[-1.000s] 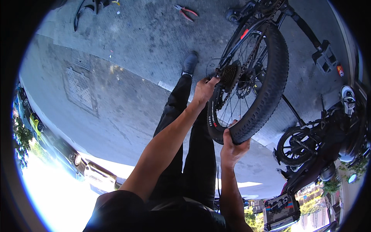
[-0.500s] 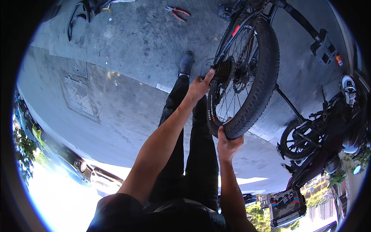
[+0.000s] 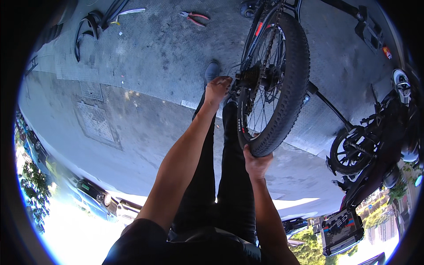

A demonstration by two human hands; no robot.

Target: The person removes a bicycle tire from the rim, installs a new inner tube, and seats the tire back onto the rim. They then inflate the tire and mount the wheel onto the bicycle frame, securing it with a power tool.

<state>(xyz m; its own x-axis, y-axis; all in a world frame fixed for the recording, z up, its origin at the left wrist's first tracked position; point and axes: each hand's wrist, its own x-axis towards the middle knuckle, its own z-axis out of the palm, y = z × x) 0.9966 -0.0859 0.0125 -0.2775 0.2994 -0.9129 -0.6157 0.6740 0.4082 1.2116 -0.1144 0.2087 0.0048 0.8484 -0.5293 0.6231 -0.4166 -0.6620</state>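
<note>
A bicycle's rear wheel, with its black knobby tyre [image 3: 297,75], stands tilted in front of me on the right. My right hand [image 3: 258,166] is wrapped round the near, lower part of this tyre, thumb on the side toward the spokes. Close to the hub, my left hand [image 3: 218,89] is closed with its fingertips pinched together beside the axle end. What those fingers hold, if anything, is too small to make out. The cassette [image 3: 251,76] sits just right of that hand, and the chain [image 3: 270,44] runs up from it along the dark frame [image 3: 251,46].
Red-handled pliers [image 3: 194,18] lie on the paved ground ahead. Black curved parts [image 3: 86,33] lie at the far left. To the right are a black bar [image 3: 329,105], a parked motorcycle [image 3: 353,152] and a shoe [image 3: 401,83]. Parked cars [image 3: 95,194] line the left.
My left hand has drawn back from the cassette, leftward, and its fingers have closed further. The wheel has shifted slightly left in view, my right hand still gripping its tyre.
</note>
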